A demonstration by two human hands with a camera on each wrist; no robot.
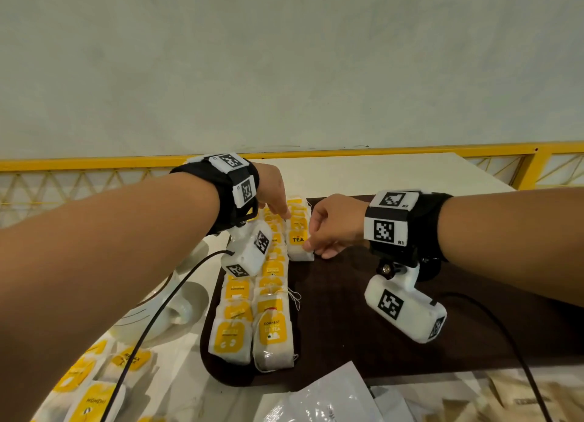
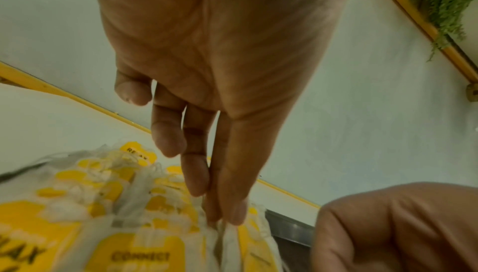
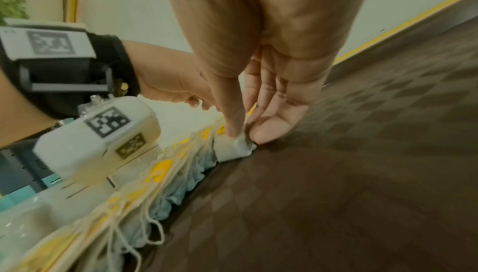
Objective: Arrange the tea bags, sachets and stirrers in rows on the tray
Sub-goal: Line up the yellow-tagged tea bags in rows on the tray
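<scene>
Reaching across the dark brown tray (image 1: pixel 363 342), we work both hands at the far end of the tea bag rows (image 1: pixel 268 282), which run in overlapping lines along the tray's left side. Our right hand (image 1: pixel 335 224) pinches the near right corner of the TEA-labelled tea bag (image 1: pixel 297 243) between thumb and fingertips (image 3: pixel 269 133), the bag lying flat at the near end of a short third row just right of the two longer ones. Our left hand (image 1: pixel 273 191) holds nothing; its straight fingers (image 2: pixel 232 204) point down and press into the bags just beyond and left of that one, close beside our right hand. Loose tea bags (image 1: pixel 94 387) wait on the white table (image 1: pixel 395 172) at lower left, near a white cup (image 1: pixel 167 308), while pale sachets (image 1: pixel 316 399) lie off the tray's near edge.
</scene>
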